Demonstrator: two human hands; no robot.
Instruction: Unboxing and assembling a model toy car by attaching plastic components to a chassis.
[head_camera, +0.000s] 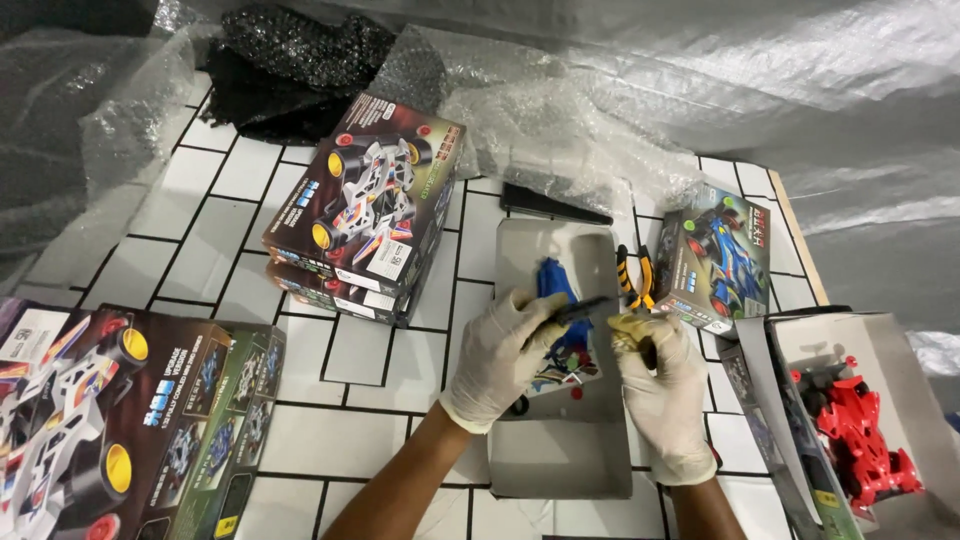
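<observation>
Centre frame, over a grey tray (560, 465): gloved left hand (500, 350) pinches a dark flat strip (585, 310). Gloved right hand (665, 380) curls its fingers around a small dark part; grip unclear. Blue toy car body (553, 280) lies in the tray beneath; orange-handled pliers (635, 278) just right.

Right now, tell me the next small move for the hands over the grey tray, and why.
Probably steady the part first: the left hand holds a dark tool pointed at the small piece pinched in the right hand. Both hover above the grey tray, so anything dropped lands beside the blue car body.
</observation>
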